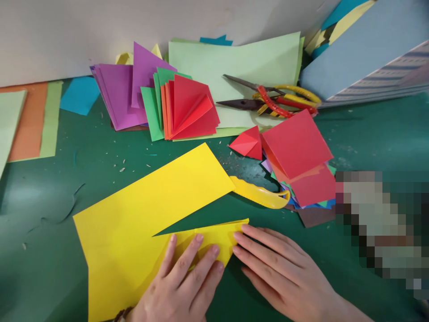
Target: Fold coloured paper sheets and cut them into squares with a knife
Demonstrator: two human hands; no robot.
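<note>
Paper: folded yellow paper piece (231, 231), under the left hand's fingers and just left of the right hand's fingertips; its right end rests beyond the left hand's fingers, its far edge just ahead of them.
Left hand (177, 286): fingers straight and a little apart, laid flat on the folded piece, clamped on nothing that shows; thumb hidden; a dark beaded bracelet (122, 315) at its wrist.
Right hand (288, 270): fingers stretched out, side by side, tips touching the folded piece's right end; whether the thumb grips from below, I cannot tell.
Sheet: large flat yellow paper (134, 205), left of and ahead of the left hand; where it ends and the folded piece begins is hard to tell.
Strip: curved yellow plastic tool with a looped end (259, 193), ahead of the right hand, its left end meeting the sheet's corner.
Squares: pile of square red paper pieces over other colours (298, 145), ahead of the right hand, with a small folded red paper shape (247, 142) just left of it.
Handles: metal hand tools with red and yellow handles (273, 104), well ahead of the right hand, on pale green paper sheets (197, 62).
Fan: folded red paper pieces (194, 107), well ahead of the left hand, beside purple folded paper pieces (117, 96).
Table: green surface (50, 188) beneath both hands.
</note>
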